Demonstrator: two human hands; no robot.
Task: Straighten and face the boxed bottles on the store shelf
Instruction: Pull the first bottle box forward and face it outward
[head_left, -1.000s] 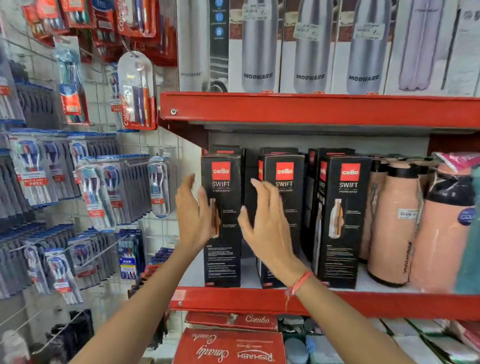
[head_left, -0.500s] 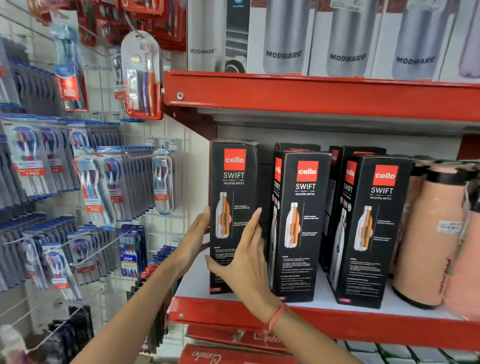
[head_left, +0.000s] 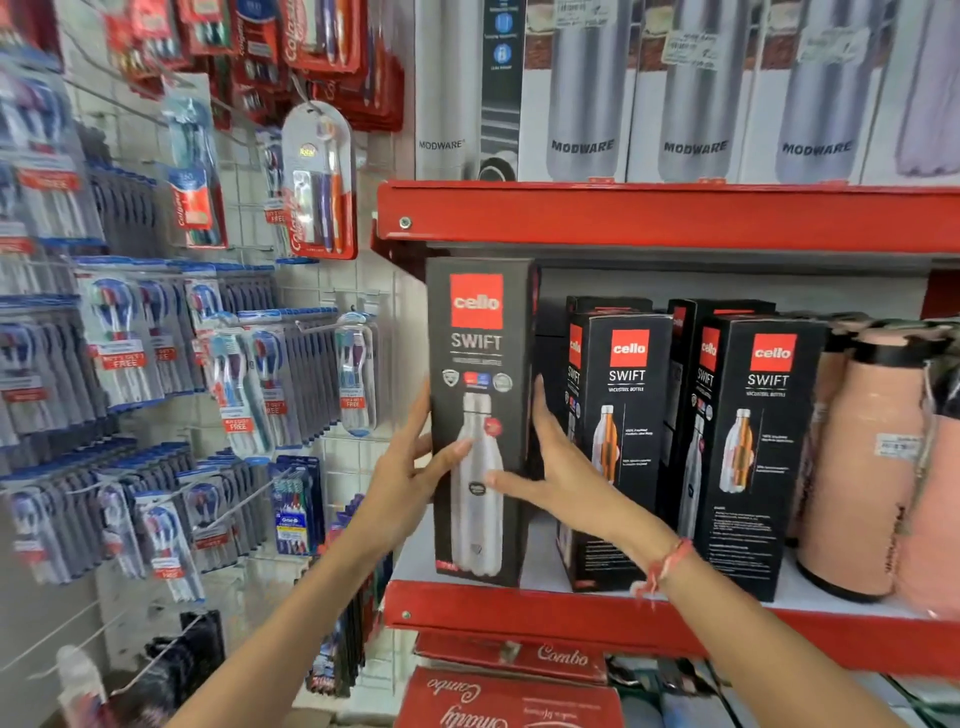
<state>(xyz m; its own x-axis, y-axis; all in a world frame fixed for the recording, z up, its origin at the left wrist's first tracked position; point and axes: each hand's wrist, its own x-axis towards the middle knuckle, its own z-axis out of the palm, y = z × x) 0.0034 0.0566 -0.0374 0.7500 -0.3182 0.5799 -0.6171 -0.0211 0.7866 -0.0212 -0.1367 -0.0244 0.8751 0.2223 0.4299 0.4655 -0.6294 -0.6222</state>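
A tall black boxed bottle (head_left: 480, 364) stands at the left front of the red shelf (head_left: 519, 616), its silver-bottle face turned toward me. My left hand (head_left: 410, 483) grips its left side with the thumb across the front. On the box's right side rests my right hand (head_left: 550, 473), thumb on the front face. Two more black boxed bottles (head_left: 618, 447) (head_left: 753, 452) stand to the right, further back and angled slightly left, with other boxes behind them.
Peach flasks (head_left: 862, 467) crowd the shelf's right end. The red upper shelf (head_left: 649, 218) sits just above the held box and carries white bottle boxes (head_left: 691, 93). Toothbrush packs (head_left: 234, 395) hang on a wire grid to the left. Red boxes (head_left: 509, 701) lie below.
The left box has come forward to the shelf's front edge and been turned, so a different face with a silver bottle shows. Both hands have closed around its sides.
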